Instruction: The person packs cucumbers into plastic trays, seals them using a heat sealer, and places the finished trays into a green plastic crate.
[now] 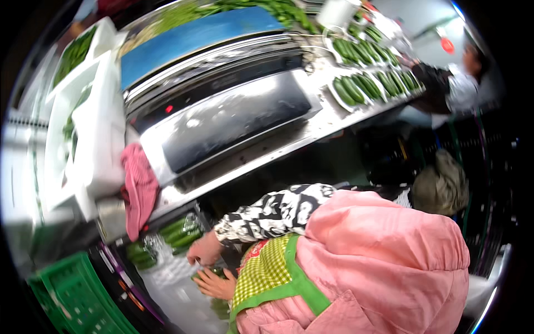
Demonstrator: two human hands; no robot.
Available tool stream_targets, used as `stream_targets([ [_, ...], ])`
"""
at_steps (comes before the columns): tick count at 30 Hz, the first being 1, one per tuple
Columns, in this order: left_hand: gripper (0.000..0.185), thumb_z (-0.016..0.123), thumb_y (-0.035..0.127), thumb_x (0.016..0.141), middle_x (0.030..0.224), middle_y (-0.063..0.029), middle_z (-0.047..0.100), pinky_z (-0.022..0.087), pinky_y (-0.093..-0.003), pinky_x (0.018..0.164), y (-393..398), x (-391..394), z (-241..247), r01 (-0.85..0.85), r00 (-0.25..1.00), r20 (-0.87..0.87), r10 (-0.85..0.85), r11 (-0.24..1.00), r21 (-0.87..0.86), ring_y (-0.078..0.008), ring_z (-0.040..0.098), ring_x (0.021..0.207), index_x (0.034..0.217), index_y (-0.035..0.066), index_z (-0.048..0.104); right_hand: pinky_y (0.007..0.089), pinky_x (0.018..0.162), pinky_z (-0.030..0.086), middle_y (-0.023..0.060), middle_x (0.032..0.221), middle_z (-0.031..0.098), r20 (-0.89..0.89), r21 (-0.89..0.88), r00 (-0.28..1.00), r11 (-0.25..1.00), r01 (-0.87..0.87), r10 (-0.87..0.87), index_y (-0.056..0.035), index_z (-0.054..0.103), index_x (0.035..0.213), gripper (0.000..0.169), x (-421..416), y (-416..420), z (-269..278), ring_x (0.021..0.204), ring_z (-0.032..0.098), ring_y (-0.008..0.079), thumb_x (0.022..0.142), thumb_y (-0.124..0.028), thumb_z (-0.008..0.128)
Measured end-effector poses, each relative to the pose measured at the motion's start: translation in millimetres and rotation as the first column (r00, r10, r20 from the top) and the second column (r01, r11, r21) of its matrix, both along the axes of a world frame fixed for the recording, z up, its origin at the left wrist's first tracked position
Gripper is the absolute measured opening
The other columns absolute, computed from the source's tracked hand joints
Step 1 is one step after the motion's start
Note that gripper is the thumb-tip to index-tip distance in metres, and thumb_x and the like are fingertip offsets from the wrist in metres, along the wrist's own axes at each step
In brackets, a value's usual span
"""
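Low at my left is a crate lined with clear plastic [167, 292], holding several film-wrapped packs of cucumbers [181, 234]. My left hand [217, 284] lies palm down over a dark green wrapped pack [204, 273], its fingers spread across it. Just above it, my right hand [205, 249] hangs bent at the wrist, coming out of a black-and-white patterned sleeve. Its fingertips are near that pack; whether they touch it is unclear. Another green pack [220, 309] shows at the crate's near side, partly hidden by my apron [267, 267].
A film-wrapping machine with a dark plate [238, 121] stands on the steel table. Trays of cucumbers [363, 87] line its right end, beside a co-worker [454, 83]. At left are white foam boxes [104, 133], a pink cloth [139, 188] and a green crate [79, 296].
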State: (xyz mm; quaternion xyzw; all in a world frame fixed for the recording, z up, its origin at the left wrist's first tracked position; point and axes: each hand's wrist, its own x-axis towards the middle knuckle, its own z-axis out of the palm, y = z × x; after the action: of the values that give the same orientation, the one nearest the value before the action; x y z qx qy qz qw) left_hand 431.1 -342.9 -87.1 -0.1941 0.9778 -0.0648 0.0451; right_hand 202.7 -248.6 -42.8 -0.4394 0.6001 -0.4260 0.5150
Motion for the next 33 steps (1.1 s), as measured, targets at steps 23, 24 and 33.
stream_targets([
  [23, 0.019, 0.06, 0.004, 0.095, 0.098, -0.0171, 0.063, 0.054, -0.0332, 0.078, 413, -434, 158, 0.438, 0.675, -0.331, -0.66, -0.002, 0.899, -0.0268, 0.067, 0.09, 0.111, -0.005, 0.062, 0.0411, 0.069, 0.056, 0.0176, 0.06, 0.066, -0.839, 0.177, -0.143, -0.512, 0.84, -0.525, 0.0038, 0.064, 0.075, 0.024, -58, 647, -74, 0.064, 0.07, 0.0309, 0.077, -0.019, 0.059],
  [24, 0.021, 0.064, 0.008, 0.091, 0.093, -0.0198, 0.063, 0.052, -0.0372, 0.076, 437, -451, 144, 0.52, 0.613, -0.358, -0.705, 0.018, 0.854, -0.0337, 0.065, 0.085, 0.108, -0.004, 0.063, 0.0443, 0.084, 0.055, 0.0273, 0.092, 0.07, -0.719, 0.406, -0.015, -0.437, 0.803, -0.695, 0.0052, 0.069, 0.095, 0.035, -74, 646, -54, 0.092, 0.068, 0.0418, 0.078, -0.024, 0.061],
  [33, 0.03, 0.06, 0.015, 0.085, 0.1, -0.0235, 0.071, 0.053, -0.0406, 0.089, 593, -559, -13, 0.666, 0.378, 0.076, -0.923, 0.329, 0.669, -0.0379, 0.068, 0.097, 0.109, 0.001, 0.071, 0.0471, 0.081, 0.054, 0.0229, 0.092, 0.07, -0.749, 0.31, -0.072, -0.444, 0.84, -0.659, 0.0003, 0.061, 0.094, 0.029, -80, 635, -61, 0.091, 0.068, 0.0381, 0.083, -0.027, 0.06],
])
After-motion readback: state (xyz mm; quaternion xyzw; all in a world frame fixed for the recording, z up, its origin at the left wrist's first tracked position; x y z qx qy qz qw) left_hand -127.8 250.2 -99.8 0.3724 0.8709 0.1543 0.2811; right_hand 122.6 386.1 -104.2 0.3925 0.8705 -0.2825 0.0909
